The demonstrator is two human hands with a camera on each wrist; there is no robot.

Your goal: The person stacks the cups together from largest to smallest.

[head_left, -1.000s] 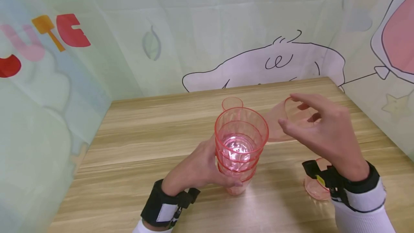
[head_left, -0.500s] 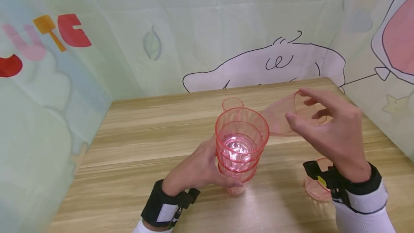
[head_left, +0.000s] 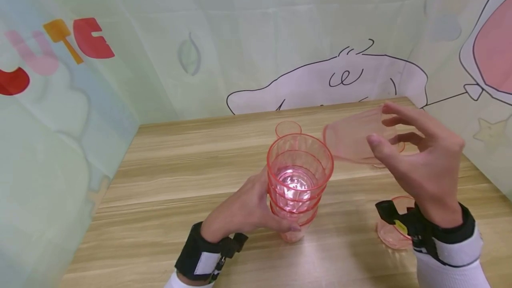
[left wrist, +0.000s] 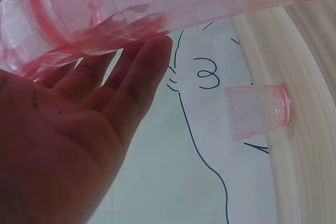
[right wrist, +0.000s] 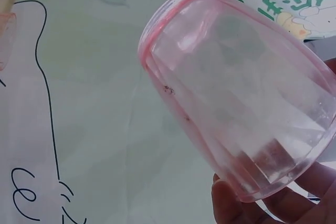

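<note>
My left hand [head_left: 250,210] grips the side of an upright stack of several clear pink plastic cups [head_left: 299,183]. In the left wrist view this stack [left wrist: 131,19] runs above the fingers. To its right, my right hand [head_left: 426,159] holds a single clear pink cup [head_left: 354,139], tipped onto its side above the table. The thumb and fingers are at one end of it, and the other end points left toward the stack. In the right wrist view the held cup [right wrist: 236,87] shows its thick end at the upper left; some fingers are hidden.
Behind the stack stands another pink cup [head_left: 286,129]. One more pink cup [head_left: 390,234] is near the right wrist, partly covered by the wrist strap. A rim behind the right hand is mostly hidden. The wooden table [head_left: 172,159] meets a printed cloth backdrop [head_left: 248,26].
My right hand has moved rightward and slightly up, and its cup has swung to a more level tilt. The left hand and stack have stayed in place.
</note>
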